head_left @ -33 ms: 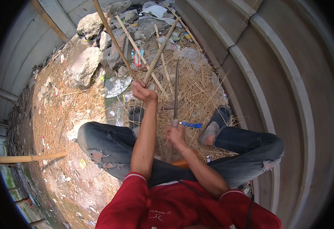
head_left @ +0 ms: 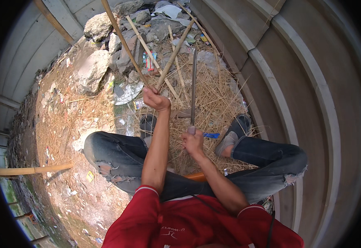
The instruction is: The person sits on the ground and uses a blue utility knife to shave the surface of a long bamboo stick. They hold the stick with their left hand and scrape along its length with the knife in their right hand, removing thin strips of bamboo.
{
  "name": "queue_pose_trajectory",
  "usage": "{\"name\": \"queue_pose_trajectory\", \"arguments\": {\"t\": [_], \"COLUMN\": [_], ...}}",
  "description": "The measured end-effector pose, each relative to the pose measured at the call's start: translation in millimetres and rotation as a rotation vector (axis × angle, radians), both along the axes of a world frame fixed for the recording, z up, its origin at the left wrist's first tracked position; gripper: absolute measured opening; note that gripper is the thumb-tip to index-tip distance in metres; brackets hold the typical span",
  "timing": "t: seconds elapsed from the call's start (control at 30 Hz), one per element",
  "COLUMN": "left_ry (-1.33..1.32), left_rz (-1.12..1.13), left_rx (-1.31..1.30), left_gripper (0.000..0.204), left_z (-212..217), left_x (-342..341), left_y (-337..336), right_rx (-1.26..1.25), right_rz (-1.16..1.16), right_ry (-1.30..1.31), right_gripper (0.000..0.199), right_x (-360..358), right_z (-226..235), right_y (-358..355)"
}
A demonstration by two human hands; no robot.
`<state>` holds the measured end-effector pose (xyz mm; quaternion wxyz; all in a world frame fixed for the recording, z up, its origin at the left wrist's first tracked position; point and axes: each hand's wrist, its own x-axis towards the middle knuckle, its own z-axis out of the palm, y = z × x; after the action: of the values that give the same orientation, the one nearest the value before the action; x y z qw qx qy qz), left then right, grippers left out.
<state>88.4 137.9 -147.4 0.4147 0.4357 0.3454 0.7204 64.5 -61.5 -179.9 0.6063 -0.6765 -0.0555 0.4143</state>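
Note:
My left hand (head_left: 157, 100) is closed around the near end of a long thin bamboo pole (head_left: 125, 45), which runs up to the far left. A second, shorter bamboo stick (head_left: 174, 53) meets it at the fingers and slants to the far right; whether it is joined to the pole or gripped too, I cannot tell. My right hand (head_left: 193, 142) is wrapped around the handle of a long knife (head_left: 193, 87). Its narrow dark blade points away from me, to the right of both bamboo pieces and apart from them.
Straw and thin bamboo strips (head_left: 177, 66) litter the ground between my legs. Large rocks (head_left: 93, 71) and rubbish lie beyond. A blue plastic piece (head_left: 211, 135) is near my right foot, an orange object (head_left: 195, 177) under my right forearm. A corrugated metal wall (head_left: 279, 82) curves along the right.
My right hand has shifted slightly away from me and to the right with the knife, its tip now farther out. My left hand and the bamboo have hardly moved.

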Motion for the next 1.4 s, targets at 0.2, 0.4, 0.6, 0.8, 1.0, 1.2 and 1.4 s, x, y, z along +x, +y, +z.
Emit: {"name": "queue_pose_trajectory", "arguments": {"t": [0.2, 0.4, 0.6, 0.8, 1.0, 1.2, 1.4], "left_ry": [-0.228, -0.206, -0.128, -0.131, -0.215, -0.259, -0.283], "left_rz": [-0.047, -0.061, -0.132, -0.192, -0.351, -0.402, -0.627], "left_rx": [0.049, 0.027, 0.055, 0.087, 0.067, 0.077, 0.072], "left_gripper": [0.047, 0.049, 0.052, 0.049, 0.05, 0.052, 0.055], "left_z": [67.5, 36.5, 14.7, 10.3, 18.7, 9.4, 6.7], "left_x": [-14.1, -4.5, 14.9, 2.7, -5.0, -18.2, -33.8], "left_y": [10.0, 18.0, 7.7, 17.3, 16.1, 26.7, 42.2], "right_rx": [0.232, 0.416, 0.072, -0.176, 0.113, -0.289, -0.028], "right_rz": [-0.022, -0.045, 0.035, 0.035, 0.152, 0.178, 0.156], "right_ry": [-0.377, -0.143, -0.022, 0.35, -0.324, 0.323, 0.028], "right_gripper": [0.02, 0.018, 0.012, 0.01, 0.034, 0.016, 0.027], "right_x": [31.8, 22.6, -26.5, -1.7, 9.5, -24.0, 18.4], "right_z": [51.8, 77.2, -61.5, -35.6, -22.1, -73.6, -29.2], "right_y": [-14.1, -4.3, -24.3, -16.6, 0.3, -24.8, 12.3]}}
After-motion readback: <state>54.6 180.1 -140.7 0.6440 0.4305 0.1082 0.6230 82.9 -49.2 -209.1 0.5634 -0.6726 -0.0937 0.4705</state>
